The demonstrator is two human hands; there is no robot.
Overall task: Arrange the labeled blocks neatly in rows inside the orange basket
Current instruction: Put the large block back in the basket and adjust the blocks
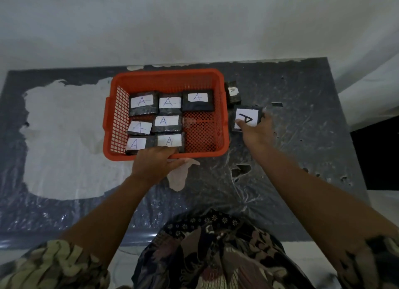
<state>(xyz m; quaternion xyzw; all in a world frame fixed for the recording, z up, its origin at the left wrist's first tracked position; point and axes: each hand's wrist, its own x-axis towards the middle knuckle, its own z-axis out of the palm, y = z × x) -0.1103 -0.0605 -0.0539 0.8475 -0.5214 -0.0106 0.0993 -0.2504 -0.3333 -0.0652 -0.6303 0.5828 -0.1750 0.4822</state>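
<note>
The orange basket (166,77) sits on a dark table and holds several black blocks with white "A" labels, such as one at the back left (142,103). They lie in rows along its back and left side. The basket's right front part is bare mesh. My left hand (154,161) grips the basket's front rim, fingers touching the front block (170,141). Right of the basket, my right hand (254,131) grasps a labeled block (247,116) resting on the table. Another small labeled block (232,92) stands behind it, close to the basket's right wall.
The dark table top (291,148) has a large white worn patch (64,137) on the left and small holes on the right. A white wall runs behind the table. A dark opening (375,155) lies beyond the table's right edge.
</note>
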